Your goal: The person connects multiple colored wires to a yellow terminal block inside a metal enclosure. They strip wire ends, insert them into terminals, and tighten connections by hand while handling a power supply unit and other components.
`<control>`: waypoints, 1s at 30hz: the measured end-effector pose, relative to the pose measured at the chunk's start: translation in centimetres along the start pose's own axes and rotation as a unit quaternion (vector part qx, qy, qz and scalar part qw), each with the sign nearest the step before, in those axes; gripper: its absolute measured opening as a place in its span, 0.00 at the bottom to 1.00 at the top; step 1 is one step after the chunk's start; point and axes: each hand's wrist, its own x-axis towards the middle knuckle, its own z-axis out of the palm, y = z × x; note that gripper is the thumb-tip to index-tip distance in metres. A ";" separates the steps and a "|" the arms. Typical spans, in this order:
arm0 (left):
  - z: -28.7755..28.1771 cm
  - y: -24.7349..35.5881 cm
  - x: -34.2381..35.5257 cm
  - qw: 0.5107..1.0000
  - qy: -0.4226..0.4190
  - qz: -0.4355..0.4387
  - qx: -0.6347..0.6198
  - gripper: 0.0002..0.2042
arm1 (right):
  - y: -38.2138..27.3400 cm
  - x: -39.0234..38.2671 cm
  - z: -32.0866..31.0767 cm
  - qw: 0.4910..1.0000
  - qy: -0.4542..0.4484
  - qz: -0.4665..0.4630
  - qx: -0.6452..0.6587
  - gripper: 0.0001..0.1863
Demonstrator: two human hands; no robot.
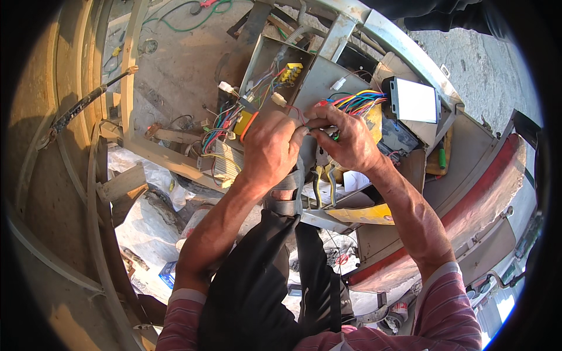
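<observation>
My left hand (270, 146) and my right hand (352, 138) meet above an open metal box, thumbs and fingertips pinched close together. Between them are thin wires; the joined ends are mostly hidden by my fingers. A thin red wire (297, 110) runs from a small white connector (279, 99) to the fingertips. Just beyond my right hand, a bundle of coloured wires (366, 100) leads to a black control unit (415, 100) with a white label. More loose coloured wires (225, 126) lie left of my left hand. Below my right hand rest pliers (324, 179) with yellow-and-black handles.
A yellow terminal block (291, 73) sits inside the metal box (275, 47). At right are a green screwdriver handle (442, 158) and a curved red panel (486, 199). Yellowish frame bars (127, 76) stand at left, and my sandalled foot (285, 202) is below my hands.
</observation>
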 end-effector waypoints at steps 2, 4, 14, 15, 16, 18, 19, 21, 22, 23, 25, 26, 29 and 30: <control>0.0 0.0 -0.2 1.000 -0.013 -0.019 -0.012 0.06 | 0.2 -0.2 0.1 1.000 -0.005 0.017 0.000 0.22; 0.2 0.1 -0.5 0.997 -0.024 -0.063 -0.045 0.05 | 0.3 -0.3 0.2 1.000 0.004 0.009 -0.003 0.20; -0.8 0.7 -1.0 0.875 -0.105 -0.329 -0.340 0.05 | 0.6 -0.1 0.0 0.993 -0.018 -0.060 -0.104 0.12; -1.0 0.9 -0.9 0.872 -0.105 -0.327 -0.349 0.05 | 0.6 -0.1 0.0 0.993 -0.017 -0.060 -0.099 0.11; -1.1 1.0 -0.8 0.869 -0.112 -0.338 -0.344 0.06 | 0.7 -0.1 0.0 0.993 -0.017 -0.055 -0.099 0.11; -1.5 1.1 -0.6 0.846 -0.116 -0.366 -0.370 0.08 | 0.7 -0.1 0.0 0.995 -0.016 -0.046 -0.086 0.10; -1.6 1.1 -0.5 0.833 -0.121 -0.387 -0.376 0.09 | 0.7 -0.1 0.0 0.996 -0.014 -0.042 -0.074 0.10; -1.9 0.8 -0.3 0.808 -0.136 -0.419 -0.390 0.12 | 0.8 -0.1 0.0 0.997 -0.014 -0.039 -0.059 0.10; -1.9 0.6 -0.2 0.796 -0.144 -0.435 -0.397 0.14 | 0.9 -0.2 -0.1 0.997 -0.015 -0.041 -0.058 0.10; -1.7 0.5 -0.1 0.794 -0.142 -0.435 -0.401 0.16 | 1.0 -0.2 -0.1 0.997 -0.017 -0.043 -0.056 0.10; -1.2 0.2 0.3 0.790 -0.142 -0.415 -0.429 0.15 | 1.2 -0.1 0.2 0.997 -0.002 -0.061 -0.041 0.10; -0.9 0.0 0.4 0.783 -0.142 -0.422 -0.435 0.14 | 1.3 -0.1 0.3 0.998 0.001 -0.053 -0.038 0.10; -0.4 -0.2 0.7 0.742 -0.113 -0.459 -0.476 0.11 | 1.6 -0.3 0.2 0.996 0.002 -0.079 -0.043 0.10; -0.4 -0.3 0.7 0.739 -0.120 -0.459 -0.478 0.10 | 1.6 -0.3 0.3 0.996 0.004 -0.075 -0.043 0.10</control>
